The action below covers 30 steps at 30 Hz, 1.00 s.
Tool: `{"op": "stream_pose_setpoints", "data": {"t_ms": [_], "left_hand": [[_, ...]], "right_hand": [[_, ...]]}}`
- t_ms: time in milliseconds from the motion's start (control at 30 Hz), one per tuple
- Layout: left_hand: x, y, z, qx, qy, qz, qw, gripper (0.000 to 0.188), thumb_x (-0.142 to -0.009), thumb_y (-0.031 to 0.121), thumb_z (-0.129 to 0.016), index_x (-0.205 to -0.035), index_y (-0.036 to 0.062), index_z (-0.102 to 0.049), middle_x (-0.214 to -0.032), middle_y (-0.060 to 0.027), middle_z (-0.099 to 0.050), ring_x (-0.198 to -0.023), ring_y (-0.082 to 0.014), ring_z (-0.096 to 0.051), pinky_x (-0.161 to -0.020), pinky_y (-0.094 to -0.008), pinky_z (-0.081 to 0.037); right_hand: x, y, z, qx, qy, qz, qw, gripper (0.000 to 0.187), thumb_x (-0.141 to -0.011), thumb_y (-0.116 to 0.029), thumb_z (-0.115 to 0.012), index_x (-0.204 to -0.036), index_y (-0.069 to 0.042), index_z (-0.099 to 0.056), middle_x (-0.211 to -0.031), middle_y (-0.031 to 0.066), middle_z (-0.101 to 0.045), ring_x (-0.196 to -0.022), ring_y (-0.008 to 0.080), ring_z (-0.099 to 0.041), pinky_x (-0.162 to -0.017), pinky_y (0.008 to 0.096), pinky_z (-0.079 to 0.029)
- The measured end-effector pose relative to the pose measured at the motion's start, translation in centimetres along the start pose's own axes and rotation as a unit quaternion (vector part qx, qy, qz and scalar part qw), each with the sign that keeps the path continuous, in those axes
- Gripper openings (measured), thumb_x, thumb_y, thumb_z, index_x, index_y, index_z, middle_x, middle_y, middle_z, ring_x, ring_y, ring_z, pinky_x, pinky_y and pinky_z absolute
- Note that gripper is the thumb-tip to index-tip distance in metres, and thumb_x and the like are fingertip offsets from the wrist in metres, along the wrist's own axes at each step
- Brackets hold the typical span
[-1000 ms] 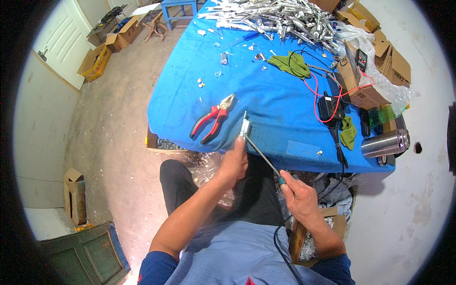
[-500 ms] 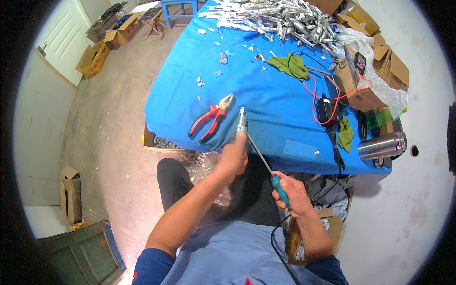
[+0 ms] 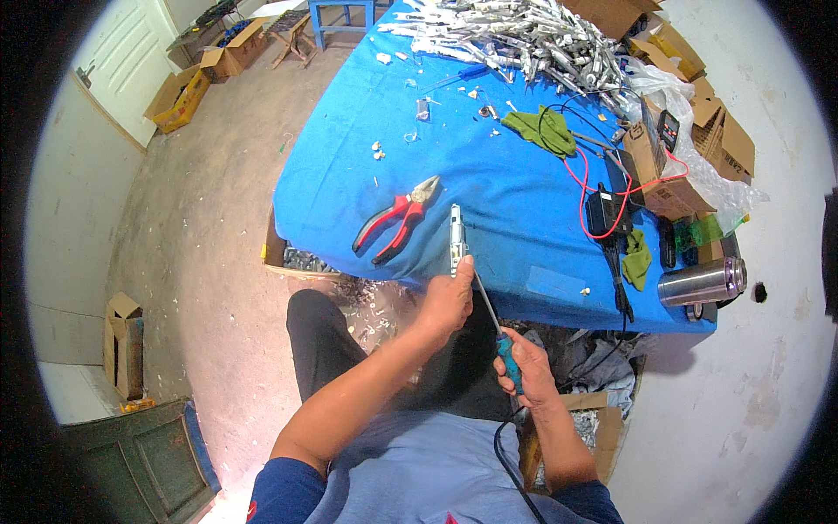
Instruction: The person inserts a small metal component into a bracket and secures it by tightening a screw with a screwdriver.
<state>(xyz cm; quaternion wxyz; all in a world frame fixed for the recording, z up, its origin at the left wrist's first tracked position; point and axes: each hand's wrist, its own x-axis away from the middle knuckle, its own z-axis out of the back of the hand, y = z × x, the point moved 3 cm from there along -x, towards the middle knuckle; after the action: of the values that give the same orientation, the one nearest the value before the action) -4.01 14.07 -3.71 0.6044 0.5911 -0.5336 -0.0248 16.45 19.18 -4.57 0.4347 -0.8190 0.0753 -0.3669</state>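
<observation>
My left hand (image 3: 448, 301) is closed around the lower end of a slim silver-grey part (image 3: 456, 234), which points away from me over the table's near edge. My right hand (image 3: 531, 368) grips the teal handle of a screwdriver (image 3: 507, 354). Its long metal shaft slants up to the left, toward the part beside my left thumb. Whether the tip touches the part I cannot tell. Pliers with red and black handles (image 3: 389, 229) lie on the blue cloth (image 3: 332, 192), left of the part, jaws pointing away.
Many similar silver parts (image 3: 532, 44) are heaped at the far side. Right of centre lie a green cloth (image 3: 537, 129), a black adapter (image 3: 604, 210) with red and black cables, and a steel flask (image 3: 701, 281). Cardboard boxes (image 3: 723, 140) stand along the wall; a black cable hangs by my right forearm.
The view has shifted slightly, so the table sits a little lower and farther right. My hands still hold the part and screwdriver; the screwdriver now stands steeper and closer to my left hand.
</observation>
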Motion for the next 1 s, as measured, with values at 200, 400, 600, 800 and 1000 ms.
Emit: {"op": "stream_pose_setpoints", "data": {"t_ms": [200,400,600,800,1000], "left_hand": [[0.0,-0.8,0.5,0.006,-0.009,-0.005,1.000,0.063,-0.094,0.067,-0.046,-0.057,0.0177,-0.034,-0.051,0.0035,-0.032,-0.041,-0.0118,-0.028,-0.040,-0.0292,-0.020],[0.4,-0.9,1.8,0.114,-0.076,0.056,0.989,0.064,-0.091,0.071,-0.048,-0.058,0.0207,-0.027,-0.051,0.0058,-0.023,-0.041,-0.0104,-0.020,-0.042,-0.0272,-0.015],[0.0,-1.3,3.3,0.162,-0.101,0.076,0.979,0.063,-0.090,0.071,-0.050,-0.058,0.0213,-0.026,-0.051,0.0061,-0.022,-0.041,-0.0099,-0.020,-0.042,-0.0265,-0.015],[0.2,-1.0,3.0,0.159,-0.102,0.058,0.980,0.064,-0.090,0.073,-0.048,-0.058,0.0215,-0.025,-0.051,0.0058,-0.022,-0.041,-0.0100,-0.020,-0.042,-0.0269,-0.015],[0.1,-0.7,2.6,0.120,-0.091,0.034,0.988,0.067,-0.090,0.076,-0.042,-0.057,0.0209,-0.024,-0.052,0.0052,-0.022,-0.043,-0.0105,-0.019,-0.042,-0.0275,-0.015]], "right_hand": [[0.7,-2.7,0.5,0.246,0.068,0.080,0.964,0.039,-0.101,-0.023,-0.056,-0.136,-0.008,-0.057,-0.078,0.0016,-0.063,-0.056,0.0048,-0.051,-0.050,0.0203,-0.042],[0.9,-6.3,0.0,0.353,0.032,0.110,0.929,0.042,-0.095,-0.014,-0.058,-0.137,-0.008,-0.056,-0.085,0.0033,-0.066,-0.063,0.0076,-0.056,-0.061,0.0241,-0.049],[2.1,-7.2,-2.2,0.400,0.024,0.149,0.904,0.046,-0.092,-0.011,-0.061,-0.137,-0.007,-0.055,-0.093,0.0108,-0.068,-0.071,0.0139,-0.065,-0.066,0.0294,-0.053],[2.5,-8.0,-2.9,0.421,0.029,0.140,0.896,0.047,-0.091,-0.011,-0.061,-0.138,-0.010,-0.054,-0.097,0.0144,-0.068,-0.074,0.0181,-0.068,-0.070,0.0328,-0.054],[3.1,-9.7,-5.2,0.624,0.068,0.254,0.736,0.042,-0.090,-0.012,-0.062,-0.132,-0.012,-0.058,-0.089,0.0170,-0.066,-0.076,0.0344,-0.066,-0.067,0.0427,-0.054]]}}
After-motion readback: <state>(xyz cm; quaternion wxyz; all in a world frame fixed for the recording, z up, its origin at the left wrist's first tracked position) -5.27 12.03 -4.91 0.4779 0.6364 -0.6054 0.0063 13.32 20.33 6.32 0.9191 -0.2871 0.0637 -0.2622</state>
